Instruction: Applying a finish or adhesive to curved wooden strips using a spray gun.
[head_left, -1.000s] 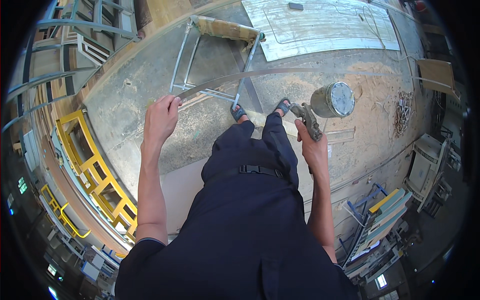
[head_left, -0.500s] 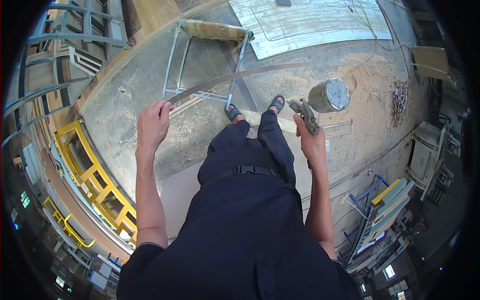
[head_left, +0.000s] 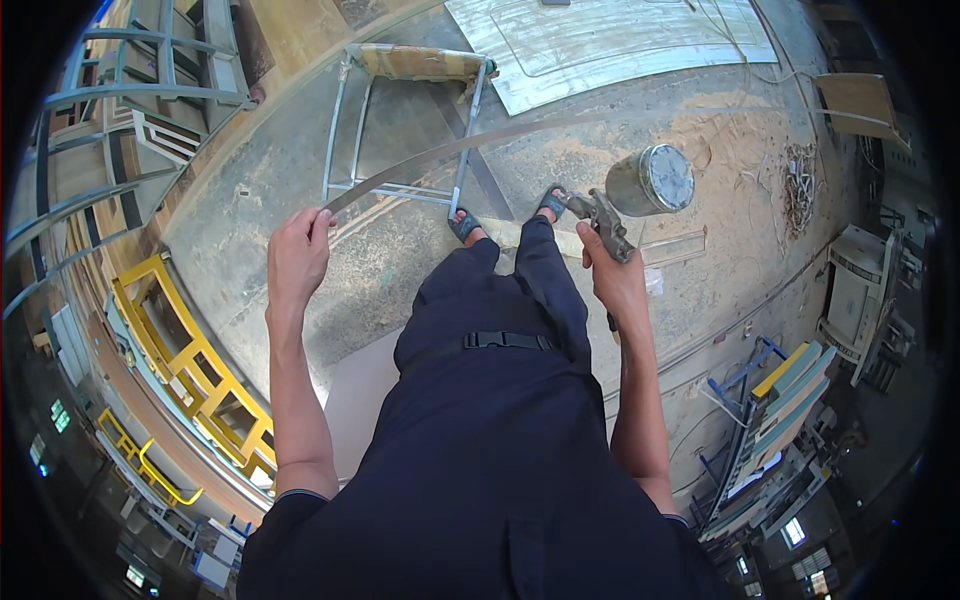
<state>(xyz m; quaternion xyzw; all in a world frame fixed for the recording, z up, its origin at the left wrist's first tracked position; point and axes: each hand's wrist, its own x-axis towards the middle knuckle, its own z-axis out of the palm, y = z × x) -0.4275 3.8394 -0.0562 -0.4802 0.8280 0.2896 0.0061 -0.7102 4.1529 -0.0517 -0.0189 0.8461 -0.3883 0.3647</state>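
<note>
My left hand (head_left: 298, 262) pinches the end of a long, thin, flexible strip (head_left: 420, 158) between thumb and fingers. From there the strip arches across in front of me to the far right, its far part pale and thin. My right hand (head_left: 613, 275) is wrapped around a dirty metal spray gun (head_left: 608, 228), its nozzle end pointing forward and left. A round metal can (head_left: 650, 180) with a paint-smeared top sits just beyond the gun; it looks joined to it, though the joint is hard to make out.
A metal-framed stand (head_left: 462, 140) with a wrapped top bar stands ahead. Beyond lies a pale panel (head_left: 610, 50). Sawdust and a tangle of strips (head_left: 798, 190) cover the floor at right. A yellow frame (head_left: 180, 340) leans left; a rack of boards (head_left: 785, 400) stands right.
My right hand has shifted slightly left with the spray gun. My left hand keeps its pinch on the strip and has moved slightly left. The whole view has shifted a little.
</note>
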